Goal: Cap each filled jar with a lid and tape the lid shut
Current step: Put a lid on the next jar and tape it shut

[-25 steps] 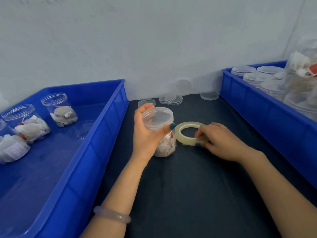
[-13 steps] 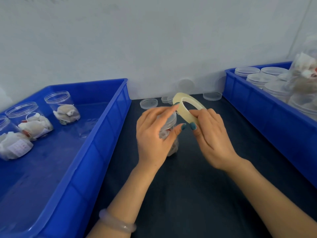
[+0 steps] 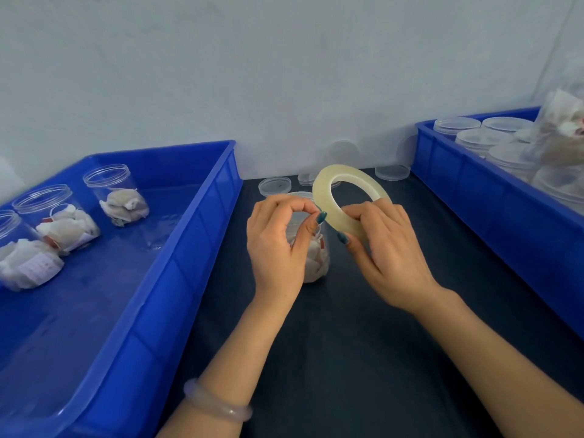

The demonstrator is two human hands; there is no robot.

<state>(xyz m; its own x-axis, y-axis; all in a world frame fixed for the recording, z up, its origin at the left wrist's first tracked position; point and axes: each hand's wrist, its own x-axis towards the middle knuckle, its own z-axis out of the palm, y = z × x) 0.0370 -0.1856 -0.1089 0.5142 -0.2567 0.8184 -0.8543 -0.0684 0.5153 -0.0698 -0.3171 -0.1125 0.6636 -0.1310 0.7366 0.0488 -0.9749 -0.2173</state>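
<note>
Head view: right hand (image 3: 388,257) grips the pale yellow ring-shaped tape roll (image 3: 349,197) mid-frame, tilted. Left hand (image 3: 279,245) pinches at the roll's edge, fingertips closed, in front of the clear lidded plastic jar (image 3: 316,260) standing on the dark mat (image 3: 347,358).

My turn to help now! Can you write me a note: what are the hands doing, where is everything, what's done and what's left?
Right hand holds the tape roll up.
Left hand pinches at the roll's edge, as if finding the tape end.
Jar stands on the mat between the hands, lid on, no tape seen yet.
Left bin holds open filled jars; spare lids lie by the wall.
Left: tape this jar, then cap and tape the others.
</note>
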